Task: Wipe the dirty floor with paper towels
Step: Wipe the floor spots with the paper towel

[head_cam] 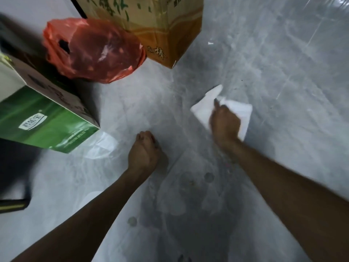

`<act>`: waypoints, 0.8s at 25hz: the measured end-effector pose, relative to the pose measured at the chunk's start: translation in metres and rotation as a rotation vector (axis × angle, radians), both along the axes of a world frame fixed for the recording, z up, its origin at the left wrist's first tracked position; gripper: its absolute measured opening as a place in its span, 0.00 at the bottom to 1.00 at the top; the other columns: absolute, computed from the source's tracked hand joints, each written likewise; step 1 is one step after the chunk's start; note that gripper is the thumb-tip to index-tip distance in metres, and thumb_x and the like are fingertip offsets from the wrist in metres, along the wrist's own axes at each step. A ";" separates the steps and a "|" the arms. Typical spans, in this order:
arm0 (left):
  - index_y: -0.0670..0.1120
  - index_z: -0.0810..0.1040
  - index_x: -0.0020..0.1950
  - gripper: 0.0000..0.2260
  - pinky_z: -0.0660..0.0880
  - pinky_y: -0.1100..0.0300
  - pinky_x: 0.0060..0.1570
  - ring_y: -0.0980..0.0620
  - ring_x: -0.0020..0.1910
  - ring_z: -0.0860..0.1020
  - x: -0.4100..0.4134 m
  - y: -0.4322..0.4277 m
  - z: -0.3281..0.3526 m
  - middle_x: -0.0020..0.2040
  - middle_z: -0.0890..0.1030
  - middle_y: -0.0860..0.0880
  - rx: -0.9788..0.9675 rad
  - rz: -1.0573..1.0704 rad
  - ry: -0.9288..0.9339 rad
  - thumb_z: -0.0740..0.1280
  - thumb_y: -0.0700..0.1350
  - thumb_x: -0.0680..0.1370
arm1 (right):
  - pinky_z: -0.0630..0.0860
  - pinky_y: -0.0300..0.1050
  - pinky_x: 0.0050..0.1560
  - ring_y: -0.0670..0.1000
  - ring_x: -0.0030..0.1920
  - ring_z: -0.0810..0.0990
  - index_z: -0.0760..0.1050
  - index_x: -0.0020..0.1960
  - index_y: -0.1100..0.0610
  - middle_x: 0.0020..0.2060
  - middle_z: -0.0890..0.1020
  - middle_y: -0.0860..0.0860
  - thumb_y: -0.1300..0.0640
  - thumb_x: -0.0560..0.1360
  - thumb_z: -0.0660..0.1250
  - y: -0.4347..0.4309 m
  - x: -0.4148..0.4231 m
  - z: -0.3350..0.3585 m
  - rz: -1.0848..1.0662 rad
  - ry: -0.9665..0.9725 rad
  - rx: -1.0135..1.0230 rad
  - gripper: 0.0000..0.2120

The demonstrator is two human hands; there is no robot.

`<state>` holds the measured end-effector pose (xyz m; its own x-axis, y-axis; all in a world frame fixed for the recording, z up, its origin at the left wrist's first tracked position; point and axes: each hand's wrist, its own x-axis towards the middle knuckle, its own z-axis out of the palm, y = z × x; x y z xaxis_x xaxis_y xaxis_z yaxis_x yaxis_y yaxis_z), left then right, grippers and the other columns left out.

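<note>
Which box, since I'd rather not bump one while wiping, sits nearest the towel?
The tan box, up top beside the red bag; the green box lies farther from the towel, at the far left.

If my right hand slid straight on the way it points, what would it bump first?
The right hand would cross bare floor, then probably bump the brown box near its corner; the angle is hard to judge.

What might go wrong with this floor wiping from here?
The thin paper towel under the right hand may bunch or tear against the floor. The round spots nearer the person lie away from the towel and might be missed. A wide sweep leftward might snag the red bag.
</note>
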<state>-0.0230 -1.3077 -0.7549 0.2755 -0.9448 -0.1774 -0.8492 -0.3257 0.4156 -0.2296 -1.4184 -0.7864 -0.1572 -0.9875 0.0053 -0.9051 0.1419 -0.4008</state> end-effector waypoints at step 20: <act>0.39 0.75 0.50 0.07 0.70 0.54 0.40 0.38 0.44 0.79 0.039 0.056 0.013 0.44 0.81 0.39 -0.034 -0.094 -0.042 0.66 0.42 0.77 | 0.72 0.44 0.26 0.55 0.29 0.78 0.79 0.61 0.50 0.35 0.80 0.52 0.58 0.70 0.55 0.215 0.076 -0.015 1.021 -0.003 -0.088 0.23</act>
<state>0.0156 -1.2516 -0.7424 0.1921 -0.9720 -0.1352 -0.8924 -0.2303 0.3879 -0.1536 -1.2039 -0.8017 0.7583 -0.6464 0.0849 -0.5766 -0.7258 -0.3751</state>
